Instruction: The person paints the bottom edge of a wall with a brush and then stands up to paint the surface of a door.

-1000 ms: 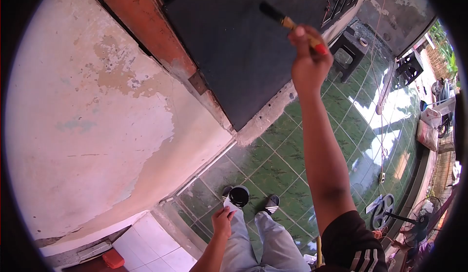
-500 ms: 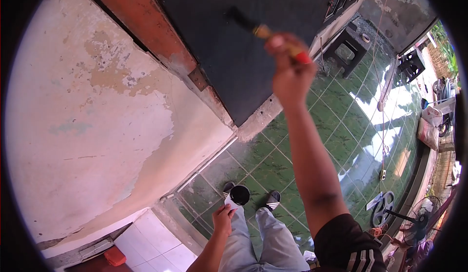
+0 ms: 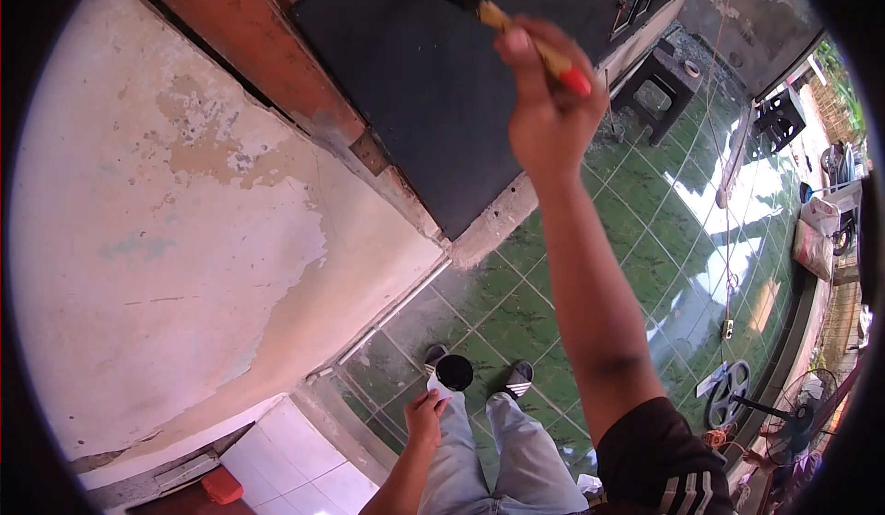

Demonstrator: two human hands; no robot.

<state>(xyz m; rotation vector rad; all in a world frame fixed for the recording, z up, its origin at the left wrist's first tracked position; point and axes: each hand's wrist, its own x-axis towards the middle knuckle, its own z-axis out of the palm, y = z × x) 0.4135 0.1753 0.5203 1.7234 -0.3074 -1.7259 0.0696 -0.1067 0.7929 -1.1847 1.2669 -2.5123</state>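
My right hand (image 3: 556, 114) is raised with its fingers closed round a paintbrush (image 3: 493, 15). The brush has dark bristles, a wooden handle and a red end. Its bristle tip overlaps the upper part of the black door panel (image 3: 442, 109). Low in front of my legs, my left hand (image 3: 424, 419) grips a white cup (image 3: 443, 389) by its side. Black paint (image 3: 454, 370) shows inside the cup.
An orange-red door frame (image 3: 249, 49) and a peeling wall (image 3: 184, 238) lie to the left. A dark plastic stool (image 3: 659, 91) carrying a roll of tape stands on green tiles (image 3: 627, 201). A fan (image 3: 800, 414) is at lower right.
My right hand and the paintbrush have moved slightly up over the door, the bristles shifting up and a little left. My left hand with the cup has barely moved.
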